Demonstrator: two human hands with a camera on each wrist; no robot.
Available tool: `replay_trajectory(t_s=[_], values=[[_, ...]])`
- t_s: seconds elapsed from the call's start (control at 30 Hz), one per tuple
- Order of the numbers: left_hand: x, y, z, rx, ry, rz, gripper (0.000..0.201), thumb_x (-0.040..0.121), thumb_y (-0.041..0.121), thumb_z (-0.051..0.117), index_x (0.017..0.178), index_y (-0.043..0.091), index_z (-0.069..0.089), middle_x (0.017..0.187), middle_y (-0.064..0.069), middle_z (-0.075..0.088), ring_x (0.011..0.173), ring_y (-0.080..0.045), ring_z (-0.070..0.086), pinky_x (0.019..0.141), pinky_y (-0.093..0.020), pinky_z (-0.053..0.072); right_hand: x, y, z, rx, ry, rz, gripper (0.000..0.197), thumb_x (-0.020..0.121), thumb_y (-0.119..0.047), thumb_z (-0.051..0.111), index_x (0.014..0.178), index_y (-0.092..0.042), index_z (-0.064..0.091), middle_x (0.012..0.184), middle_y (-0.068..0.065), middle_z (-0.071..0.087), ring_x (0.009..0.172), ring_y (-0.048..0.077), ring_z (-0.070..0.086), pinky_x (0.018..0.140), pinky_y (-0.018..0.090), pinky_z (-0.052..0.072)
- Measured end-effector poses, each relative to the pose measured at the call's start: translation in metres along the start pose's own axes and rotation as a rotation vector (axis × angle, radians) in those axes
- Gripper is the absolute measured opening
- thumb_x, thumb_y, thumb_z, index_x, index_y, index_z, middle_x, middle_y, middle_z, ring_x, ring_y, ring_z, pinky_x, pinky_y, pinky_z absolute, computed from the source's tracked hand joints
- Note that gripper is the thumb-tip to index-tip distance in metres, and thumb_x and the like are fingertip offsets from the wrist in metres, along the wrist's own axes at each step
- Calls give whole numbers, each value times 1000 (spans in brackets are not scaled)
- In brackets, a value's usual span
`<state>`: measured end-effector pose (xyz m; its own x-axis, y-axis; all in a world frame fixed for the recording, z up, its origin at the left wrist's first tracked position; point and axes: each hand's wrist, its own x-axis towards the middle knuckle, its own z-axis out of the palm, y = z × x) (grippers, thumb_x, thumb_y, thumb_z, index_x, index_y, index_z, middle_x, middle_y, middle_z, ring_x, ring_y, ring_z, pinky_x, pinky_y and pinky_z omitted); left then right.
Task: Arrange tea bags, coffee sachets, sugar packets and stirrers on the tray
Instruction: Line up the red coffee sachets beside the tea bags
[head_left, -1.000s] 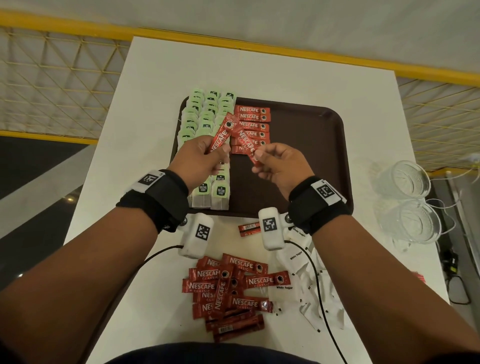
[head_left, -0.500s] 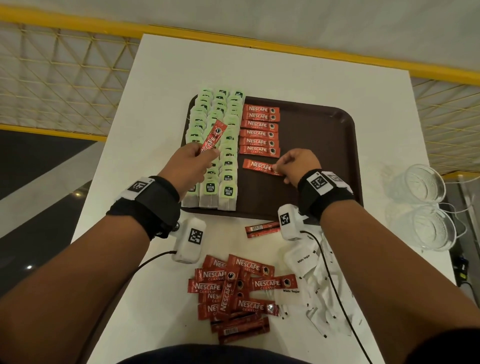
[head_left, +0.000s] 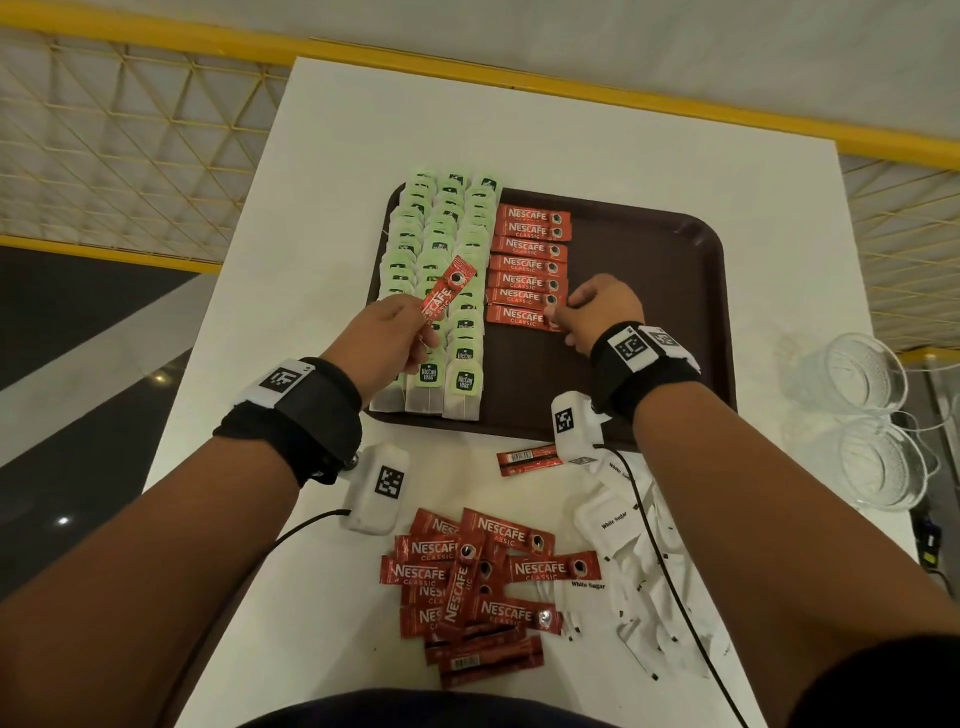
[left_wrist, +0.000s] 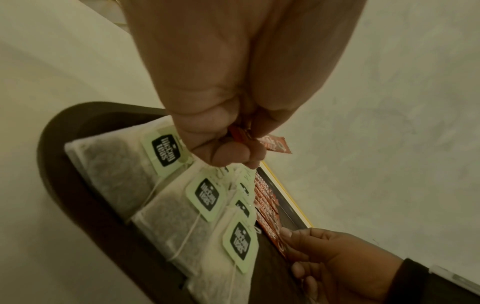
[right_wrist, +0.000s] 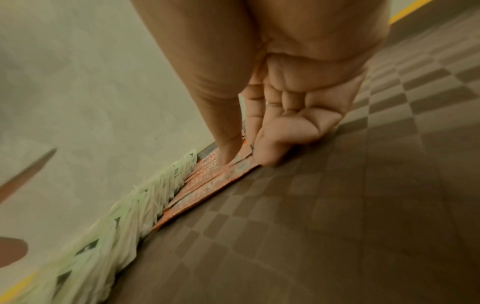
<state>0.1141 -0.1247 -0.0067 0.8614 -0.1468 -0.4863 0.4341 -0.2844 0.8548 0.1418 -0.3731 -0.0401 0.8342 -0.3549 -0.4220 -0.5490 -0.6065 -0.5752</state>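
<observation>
A brown tray (head_left: 649, 312) carries three columns of green-tagged tea bags (head_left: 441, 244) on its left side and a column of red coffee sachets (head_left: 530, 260) beside them. My left hand (head_left: 418, 332) hovers over the tea bags and pinches one red coffee sachet (head_left: 448, 292) by its lower end; the left wrist view shows the left hand (left_wrist: 241, 148) with that sachet (left_wrist: 275, 144) poking out. My right hand (head_left: 560, 316) pinches the right end of the nearest sachet (head_left: 519, 316) in the column, lying flat on the tray. In the right wrist view the thumb (right_wrist: 228, 152) lies on it.
On the white table before the tray lie a pile of loose coffee sachets (head_left: 467, 582), white sugar packets (head_left: 613, 525) and one sachet face down (head_left: 527, 460). Two glass cups (head_left: 862, 374) stand at the table's right edge. The tray's right half is bare.
My right hand brought its sachet down onto the tray and slid it up against the column. The left hand stayed over the tea bags with its sachet.
</observation>
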Motion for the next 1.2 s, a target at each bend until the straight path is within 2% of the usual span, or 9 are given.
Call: replay_trajectory(t_s=[0.17, 0.37, 0.47, 0.73, 0.87, 0.97, 1.07, 1.13, 1.2], values=[[-2, 1, 2, 91, -64, 60, 22, 104, 12, 42, 115, 12, 61, 91, -7, 68, 59, -2, 59, 59, -17, 53, -13, -8, -10, -24, 92, -90, 25, 91, -43, 61, 95, -18, 58, 91, 3, 67, 82, 20, 67, 79, 40, 58], [-3, 5, 8, 258, -144, 149, 17, 103, 18, 47, 108, 21, 63, 90, 4, 71, 57, 5, 56, 63, -18, 51, -57, -28, -20, 147, -354, -295, 17, 91, -29, 66, 102, -16, 64, 87, 0, 67, 68, 7, 64, 60, 18, 52], [-4, 7, 13, 295, -169, 172, 15, 102, 21, 48, 106, 21, 63, 88, 7, 71, 60, 5, 57, 62, -17, 49, -65, -22, -19, 296, -394, -234, 5, 90, -15, 67, 94, -11, 65, 81, 5, 69, 67, 10, 65, 61, 21, 54], [-10, 1, 6, 383, -38, 191, 21, 100, 33, 49, 113, 20, 60, 102, 5, 67, 75, -5, 64, 66, -23, 47, -67, 25, -18, 633, -253, 225, 12, 91, -15, 66, 102, -10, 66, 83, 5, 68, 66, 11, 62, 60, 23, 52], [-16, -5, 0, 323, -42, 164, 19, 101, 29, 51, 107, 15, 61, 107, 1, 69, 76, -11, 64, 67, -18, 46, -62, 22, -10, 530, -199, 345, 12, 92, -18, 66, 100, -10, 64, 80, 4, 67, 62, 10, 59, 58, 23, 50], [-22, -7, -2, 338, -40, 164, 21, 101, 30, 51, 110, 14, 61, 102, 1, 70, 72, -6, 62, 58, -7, 42, -54, 15, -3, 368, -176, 351, 23, 91, -28, 67, 104, -9, 63, 75, 1, 65, 55, 9, 57, 49, 21, 47], [-26, -9, -6, 366, -37, 160, 23, 101, 32, 50, 111, 15, 61, 99, 3, 70, 72, -6, 62, 60, -14, 43, -49, 10, 2, 277, -145, 332, 36, 88, -33, 70, 110, -7, 61, 74, 2, 65, 51, 11, 58, 39, 20, 42], [-28, -11, -8, 366, -34, 153, 23, 101, 33, 50, 111, 16, 62, 99, 3, 70, 71, -6, 62, 63, -21, 44, -48, 8, 2, 223, -128, 314, 34, 87, -34, 72, 104, -7, 61, 76, 4, 65, 54, 13, 60, 46, 24, 46], [-31, -12, -11, 367, -24, 146, 21, 101, 32, 50, 109, 17, 62, 99, 6, 70, 69, -5, 61, 64, -21, 44, -47, 6, 2, 172, -132, 301, 33, 85, -35, 73, 100, -8, 61, 77, 4, 65, 61, 16, 63, 63, 30, 56]])
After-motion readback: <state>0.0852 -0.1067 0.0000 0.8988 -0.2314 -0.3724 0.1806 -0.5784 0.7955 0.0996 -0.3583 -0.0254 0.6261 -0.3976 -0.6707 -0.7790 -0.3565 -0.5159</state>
